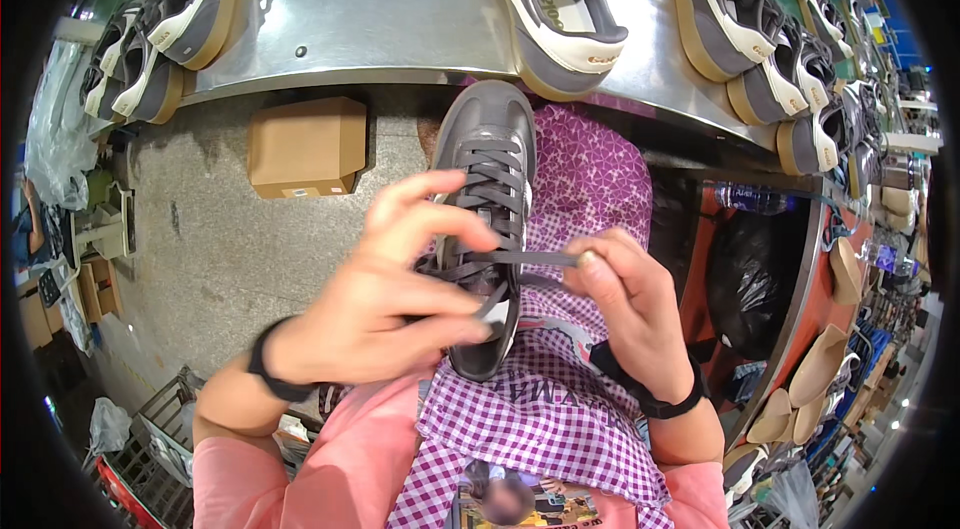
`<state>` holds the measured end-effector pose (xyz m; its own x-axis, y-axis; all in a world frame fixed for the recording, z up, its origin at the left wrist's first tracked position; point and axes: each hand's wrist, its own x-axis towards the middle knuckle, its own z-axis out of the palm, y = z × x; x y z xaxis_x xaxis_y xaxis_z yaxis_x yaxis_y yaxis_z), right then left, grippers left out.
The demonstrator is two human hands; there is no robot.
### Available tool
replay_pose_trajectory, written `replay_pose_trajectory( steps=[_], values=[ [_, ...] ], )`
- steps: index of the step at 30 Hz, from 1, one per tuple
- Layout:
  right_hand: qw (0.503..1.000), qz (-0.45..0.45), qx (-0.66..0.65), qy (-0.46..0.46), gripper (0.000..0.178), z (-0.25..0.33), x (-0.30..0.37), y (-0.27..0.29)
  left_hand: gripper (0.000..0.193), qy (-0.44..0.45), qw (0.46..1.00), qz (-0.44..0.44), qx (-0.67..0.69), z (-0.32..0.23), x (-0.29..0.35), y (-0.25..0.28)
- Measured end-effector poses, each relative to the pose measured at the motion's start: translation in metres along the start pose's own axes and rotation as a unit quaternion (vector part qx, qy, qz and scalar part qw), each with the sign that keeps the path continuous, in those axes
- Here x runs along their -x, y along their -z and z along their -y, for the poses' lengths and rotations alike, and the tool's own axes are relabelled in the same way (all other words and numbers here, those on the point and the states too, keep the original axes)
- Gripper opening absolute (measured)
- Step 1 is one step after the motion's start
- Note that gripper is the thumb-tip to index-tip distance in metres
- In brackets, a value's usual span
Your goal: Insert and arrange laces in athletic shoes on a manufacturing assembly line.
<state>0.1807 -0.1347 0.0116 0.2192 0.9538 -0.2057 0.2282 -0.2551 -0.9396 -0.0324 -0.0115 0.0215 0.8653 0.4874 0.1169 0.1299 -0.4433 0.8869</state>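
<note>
A dark grey sneaker (484, 114) with black laces lies across my lap, its toe pointing away from me and reaching the bench edge. Between finger and thumb, my right hand (640, 299) pinches one end of the shoelace (535, 257) and holds it taut to the right of the shoe. My left hand (370, 304) hovers over the shoe's left side near the tongue, fingers apart and slightly blurred. Its fingertips are close to the lace, though no grip on it shows. Crossed lacing runs up the shoe's front.
A metal bench (380, 9) spans the far side. On it stand a single sneaker (560, 19) in the middle and several more at both ends. A cardboard box (305, 144) sits on the floor to the left. At right is a shelf with a black plastic bag (755, 279).
</note>
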Motion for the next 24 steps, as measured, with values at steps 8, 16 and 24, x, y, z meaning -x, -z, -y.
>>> replay_pose_trajectory(
  steps=[8, 16, 24],
  values=[
    [0.953, 0.155, 0.027, 0.26, 0.02, 0.007, -0.011, -0.019, 0.021, 0.033, 0.996, 0.046, -0.063, -0.041, -0.01, 0.042],
    [0.892, 0.025, 0.362, 0.271, 0.01, 0.013, -0.006, -0.037, 0.018, 0.179, 0.983, -0.022, 0.014, 0.016, 0.009, -0.001],
    [0.981, 0.144, -0.125, 0.025, 0.017, 0.049, 0.009, 0.036, 0.027, 0.138, 0.988, -0.056, -0.031, 0.03, 0.016, 0.007]
  ],
)
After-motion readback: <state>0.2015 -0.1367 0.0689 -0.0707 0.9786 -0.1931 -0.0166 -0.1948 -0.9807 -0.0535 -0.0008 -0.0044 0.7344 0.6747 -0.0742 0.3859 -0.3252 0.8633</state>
